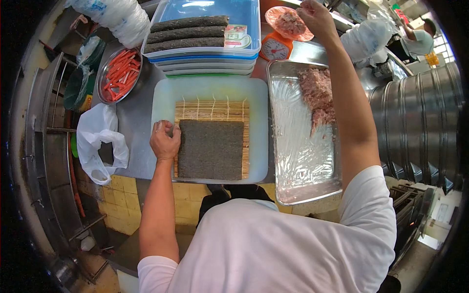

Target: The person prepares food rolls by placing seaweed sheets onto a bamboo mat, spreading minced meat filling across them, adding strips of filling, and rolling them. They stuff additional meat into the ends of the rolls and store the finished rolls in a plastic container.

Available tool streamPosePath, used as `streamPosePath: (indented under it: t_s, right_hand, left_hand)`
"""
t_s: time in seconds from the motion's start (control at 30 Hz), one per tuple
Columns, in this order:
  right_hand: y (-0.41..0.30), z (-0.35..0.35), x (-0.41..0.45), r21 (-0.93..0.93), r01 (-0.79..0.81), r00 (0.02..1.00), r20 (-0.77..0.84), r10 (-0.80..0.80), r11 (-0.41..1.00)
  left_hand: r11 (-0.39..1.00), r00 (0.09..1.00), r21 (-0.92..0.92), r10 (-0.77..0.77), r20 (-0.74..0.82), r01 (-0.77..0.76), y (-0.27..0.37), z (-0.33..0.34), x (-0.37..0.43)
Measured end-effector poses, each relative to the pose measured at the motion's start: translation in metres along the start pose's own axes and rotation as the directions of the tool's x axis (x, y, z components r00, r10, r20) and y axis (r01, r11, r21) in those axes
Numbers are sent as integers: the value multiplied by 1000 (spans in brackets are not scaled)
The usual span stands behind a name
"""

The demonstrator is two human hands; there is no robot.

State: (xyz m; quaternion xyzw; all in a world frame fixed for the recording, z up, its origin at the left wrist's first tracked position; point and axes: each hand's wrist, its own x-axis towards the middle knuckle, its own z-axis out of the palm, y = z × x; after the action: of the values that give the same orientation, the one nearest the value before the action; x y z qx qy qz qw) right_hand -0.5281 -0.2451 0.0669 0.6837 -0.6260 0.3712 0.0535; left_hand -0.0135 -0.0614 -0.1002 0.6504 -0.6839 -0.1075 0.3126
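My left hand (pixel 165 141) rests on the cutting board (pixel 259 146), its fingers curled and the thumb beside the left edge of a nori sheet (pixel 211 150). I see nothing held in it. The dark square sheet lies flat on a bamboo rolling mat (pixel 212 110), whose slats and strings show beyond it. My right hand (pixel 316 16) is raised at the top, beside a pink plate (pixel 309 34) of minced filling (pixel 290 22) on an orange dial scale (pixel 275 48). Its fingertips are bent; whether they hold any filling is unclear.
A metal tray (pixel 300 154) lined with plastic film holds minced meat (pixel 318 91), partly behind my right forearm. Dark rolls (pixel 187 33) lie on stacked plastic containers (pixel 205 66). Left stand a bowl of red sticks (pixel 121 75) and a plastic bag (pixel 100 143). Another person (pixel 417 40) is far right.
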Motion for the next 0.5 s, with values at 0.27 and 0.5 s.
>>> streamPosePath:
  t_s: [0.27,0.5]
  right_hand:
    - [3,39,-3,-219,66,944,331,11,974]
    - [83,5,9,929,-354,914,367,-173,104]
  left_hand:
    - [1000,1000,2,-18,15,18,-1,-1,0]
    - [999,1000,-20,26,5,-26,0,3,1]
